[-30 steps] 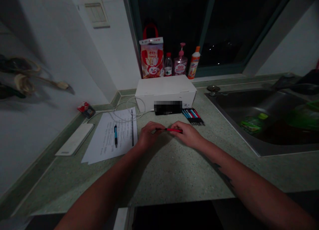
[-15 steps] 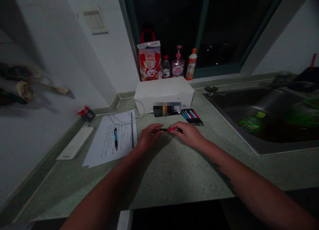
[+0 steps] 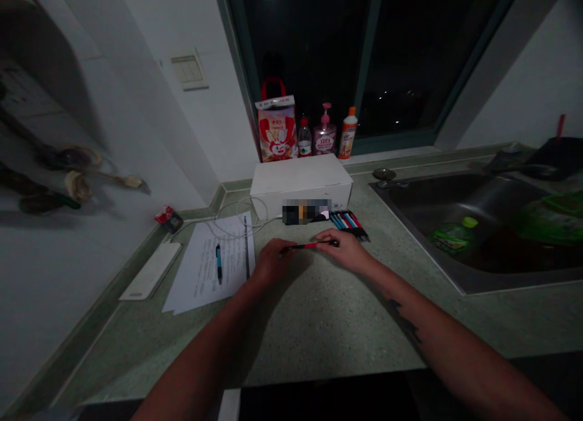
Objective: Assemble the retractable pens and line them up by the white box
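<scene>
A red and black pen (image 3: 307, 245) is held level above the counter, spanning the gap between my two hands. My left hand (image 3: 272, 262) is closed round its left end, whose dark tip shows by the fingers. With thumb and fingers, my right hand (image 3: 347, 249) pinches the black right end. Just beyond the right hand lies a row of several blue, white and red pens (image 3: 350, 224). To the left, a blue and black pen (image 3: 219, 264) rests on printed sheets of paper (image 3: 200, 287).
Behind the hands stands a white box (image 3: 300, 175), with a partly blurred dark object (image 3: 291, 215) before it. A white cable (image 3: 218, 217) loops across the papers. At left lies a flat white box (image 3: 150, 272). The sink (image 3: 423, 226) holds a green-capped bottle (image 3: 455, 236).
The camera view has tilted slightly upward. The pen's left end now shows more at my left hand, and its red part spans a wider gap between my hands.
</scene>
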The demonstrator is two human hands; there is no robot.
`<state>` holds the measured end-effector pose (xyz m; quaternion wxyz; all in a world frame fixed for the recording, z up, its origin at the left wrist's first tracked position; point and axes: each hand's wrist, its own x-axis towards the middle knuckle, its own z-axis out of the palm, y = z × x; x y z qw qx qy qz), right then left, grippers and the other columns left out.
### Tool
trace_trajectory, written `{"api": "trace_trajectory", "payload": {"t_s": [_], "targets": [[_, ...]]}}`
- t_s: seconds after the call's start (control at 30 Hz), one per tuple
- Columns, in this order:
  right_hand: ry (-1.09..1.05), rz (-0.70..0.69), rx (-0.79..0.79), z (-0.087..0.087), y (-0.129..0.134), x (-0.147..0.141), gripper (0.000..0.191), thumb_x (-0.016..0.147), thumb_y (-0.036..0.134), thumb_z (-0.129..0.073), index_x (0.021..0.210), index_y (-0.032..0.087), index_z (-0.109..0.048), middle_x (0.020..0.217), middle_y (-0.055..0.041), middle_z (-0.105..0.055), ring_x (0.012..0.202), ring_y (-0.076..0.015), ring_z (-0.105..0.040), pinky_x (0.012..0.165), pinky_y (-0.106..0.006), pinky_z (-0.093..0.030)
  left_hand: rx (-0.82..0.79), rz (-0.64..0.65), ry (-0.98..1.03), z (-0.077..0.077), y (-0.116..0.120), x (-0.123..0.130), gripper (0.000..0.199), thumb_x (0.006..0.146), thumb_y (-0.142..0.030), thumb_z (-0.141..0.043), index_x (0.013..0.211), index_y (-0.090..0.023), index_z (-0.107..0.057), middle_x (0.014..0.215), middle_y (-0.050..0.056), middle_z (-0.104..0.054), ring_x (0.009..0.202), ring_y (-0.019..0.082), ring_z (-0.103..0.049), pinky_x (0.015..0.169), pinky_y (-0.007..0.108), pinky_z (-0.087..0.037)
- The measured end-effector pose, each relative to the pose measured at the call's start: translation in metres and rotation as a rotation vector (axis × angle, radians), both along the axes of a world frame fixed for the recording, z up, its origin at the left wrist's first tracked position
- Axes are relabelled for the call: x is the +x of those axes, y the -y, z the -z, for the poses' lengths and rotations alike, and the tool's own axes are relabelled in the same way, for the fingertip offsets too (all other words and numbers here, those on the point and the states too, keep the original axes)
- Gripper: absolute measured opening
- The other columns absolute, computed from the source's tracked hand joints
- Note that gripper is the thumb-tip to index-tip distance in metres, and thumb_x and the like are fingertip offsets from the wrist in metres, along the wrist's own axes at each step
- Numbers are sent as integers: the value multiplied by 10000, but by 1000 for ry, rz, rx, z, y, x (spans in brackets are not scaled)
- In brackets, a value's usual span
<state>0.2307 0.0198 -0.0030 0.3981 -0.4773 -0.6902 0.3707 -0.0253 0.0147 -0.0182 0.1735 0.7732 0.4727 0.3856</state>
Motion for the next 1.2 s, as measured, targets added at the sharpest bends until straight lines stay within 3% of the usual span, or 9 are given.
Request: {"api": "trace_trajectory", "payload": {"t_s": [0.1, 0.2, 0.3, 0.4, 0.6, 0.77, 0.93, 1.1, 1.2], "targets": [[-269, 53, -100, 1, -7, 2, 402, 802, 540, -759, 989, 189, -698, 813, -67, -763, 708, -211, -721, 616, -328, -566, -126, -46, -4, -2, 5, 7, 150, 887, -280, -672, 967, -206, -775, 870, 38, -736, 772, 192, -667, 726, 323, -534], [-452, 103, -113, 1, -9, -3, 501, 756, 581, -789, 1068, 210, -662, 758, -24, -745, 654, -200, -717, 568, -314, -580, -299, -10, -31, -7, 17, 21, 173, 869, -305, -671, 942, -171, -751, 877, 48, -721, 775, 190, -648, 721, 311, -505], [-507, 156, -111, 1, -6, -10, 530, 726, 576, -820, 1073, 220, -640, 698, 14, -715, 580, -182, -692, 533, -307, -585, -438, 84, -3, -13, 28, 34, 210, 880, -346, -641, 929, -160, -724, 851, 38, -704, 757, 178, -628, 706, 294, -475], [-494, 181, -103, 2, -4, -13, 490, 714, 576, -824, 998, 215, -656, 698, 8, -716, 580, -179, -690, 527, -303, -585, -503, 95, 38, -17, 34, 41, 227, 859, -380, -647, 880, -158, -691, 810, 20, -672, 723, 163, -593, 675, 280, -441], [-365, 173, -85, 7, -2, -19, 445, 784, 588, -732, 990, 194, -727, 692, -22, -716, 599, -189, -681, 561, -322, -584, -514, 153, 59, -14, 42, 51, 210, 800, -371, -686, 756, -173, -633, 707, -3, -598, 666, 150, -516, 634, 292, -397], [-390, 164, -65, 10, -3, -22, 463, 817, 536, -692, 1150, 217, -649, 673, 22, -676, 553, -173, -653, 533, -300, -555, -531, 107, 122, -14, 45, 58, 185, 823, -364, -651, 791, -183, -625, 696, 9, -608, 652, 157, -516, 610, 301, -406], [-432, 138, -50, 11, -4, -19, 382, 810, 527, -703, 1032, 230, -610, 678, 35, -650, 566, -166, -647, 535, -285, -537, -506, 67, 88, -15, 45, 57, 175, 818, -349, -654, 815, -174, -659, 734, 9, -641, 675, 157, -567, 634, 286, -434], [-416, 30, -63, 14, 2, -28, 596, 846, 426, -689, 1381, 236, -508, 761, 26, -697, 607, -165, -658, 579, -286, -537, -471, -4, 54, -18, 42, 61, 201, 852, -360, -633, 850, -171, -702, 776, 20, -700, 707, 170, -624, 678, 288, -470], [-319, 26, -13, 9, 1, -27, 591, 883, 388, -631, 1439, 218, -526, 781, 5, -708, 637, -166, -652, 611, -284, -529, -437, 11, 66, -25, 41, 59, 264, 870, -417, -639, 926, -179, -740, 858, 45, -747, 755, 185, -654, 722, 301, -499]]}}
